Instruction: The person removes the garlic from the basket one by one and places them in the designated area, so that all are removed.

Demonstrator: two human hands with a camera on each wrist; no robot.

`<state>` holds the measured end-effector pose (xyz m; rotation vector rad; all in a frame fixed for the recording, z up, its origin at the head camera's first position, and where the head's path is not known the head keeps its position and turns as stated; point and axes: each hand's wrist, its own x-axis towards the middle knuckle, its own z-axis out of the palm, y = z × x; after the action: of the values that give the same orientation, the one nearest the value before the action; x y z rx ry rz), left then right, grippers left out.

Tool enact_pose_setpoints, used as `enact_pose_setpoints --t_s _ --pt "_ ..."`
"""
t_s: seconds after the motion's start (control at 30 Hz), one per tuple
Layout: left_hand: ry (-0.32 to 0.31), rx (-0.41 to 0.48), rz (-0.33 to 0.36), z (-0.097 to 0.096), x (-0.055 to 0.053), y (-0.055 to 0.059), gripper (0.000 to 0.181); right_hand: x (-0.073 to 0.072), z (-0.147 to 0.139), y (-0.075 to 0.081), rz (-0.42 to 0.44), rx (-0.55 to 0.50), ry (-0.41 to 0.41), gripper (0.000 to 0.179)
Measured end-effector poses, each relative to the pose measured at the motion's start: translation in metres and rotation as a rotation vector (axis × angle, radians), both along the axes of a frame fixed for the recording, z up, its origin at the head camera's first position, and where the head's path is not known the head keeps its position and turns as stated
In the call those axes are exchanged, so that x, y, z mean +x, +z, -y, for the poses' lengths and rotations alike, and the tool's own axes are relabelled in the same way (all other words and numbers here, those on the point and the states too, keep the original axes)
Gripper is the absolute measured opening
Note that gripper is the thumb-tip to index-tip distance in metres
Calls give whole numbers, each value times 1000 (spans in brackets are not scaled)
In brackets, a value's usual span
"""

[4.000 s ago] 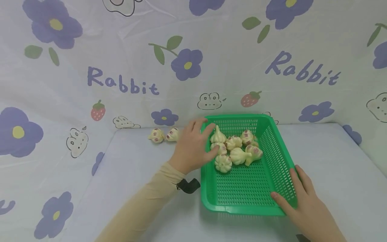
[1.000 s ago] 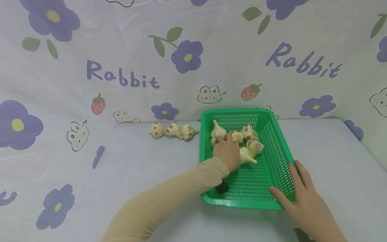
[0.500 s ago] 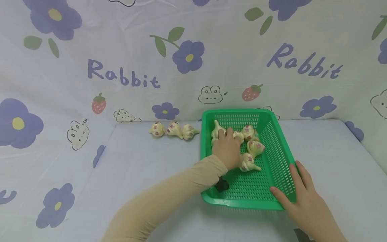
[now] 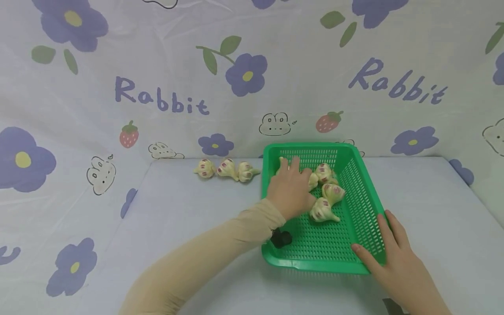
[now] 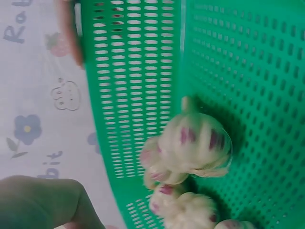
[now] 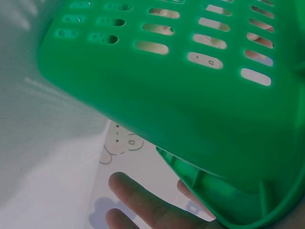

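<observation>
My left hand (image 4: pixel 290 189) reaches into the green plastic basket (image 4: pixel 313 262), over the garlic bulbs at its left side. Its fingers are spread and hide some of the bulbs. A garlic bulb (image 4: pixel 322 210) lies just right of its thumb, stem toward the front right. Behind that bulb, another garlic bulb (image 4: pixel 333 192) leans close. The left wrist view shows a garlic bulb (image 5: pixel 195 143) near the slotted wall, the left thumb (image 5: pixel 43 202) apart from it. My right hand (image 4: pixel 401 258) grips the basket's right rim near the front corner, thumb inside, fingers outside.
Three garlic bulbs (image 4: pixel 226 169) sit in a row on the white table (image 4: pixel 197 210), left of the basket. A patterned cloth (image 4: pixel 177 65) rises behind the table. The basket's back wall stands close to that cloth.
My left hand has moved from the basket's left rim in over the bulbs, lately lifting slightly with fingers spreading. A bulb beside it has turned and shifted right. My right hand stays on the rim.
</observation>
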<state>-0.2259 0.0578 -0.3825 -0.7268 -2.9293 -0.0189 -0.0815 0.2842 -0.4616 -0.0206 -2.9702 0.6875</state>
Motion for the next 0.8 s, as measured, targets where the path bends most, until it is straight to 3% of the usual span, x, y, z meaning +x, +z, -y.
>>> enact_pose_setpoints --t_s 0.3,0.5,0.8 --pt "-8 16 -133 12 10 13 23 0 -1 1 33 -5 2 102" --pt "-22 18 -231 20 16 22 27 -1 -2 0 40 -9 6 102" --pt "-9 38 -241 35 24 29 28 -2 -2 0 6 -7 9 101"
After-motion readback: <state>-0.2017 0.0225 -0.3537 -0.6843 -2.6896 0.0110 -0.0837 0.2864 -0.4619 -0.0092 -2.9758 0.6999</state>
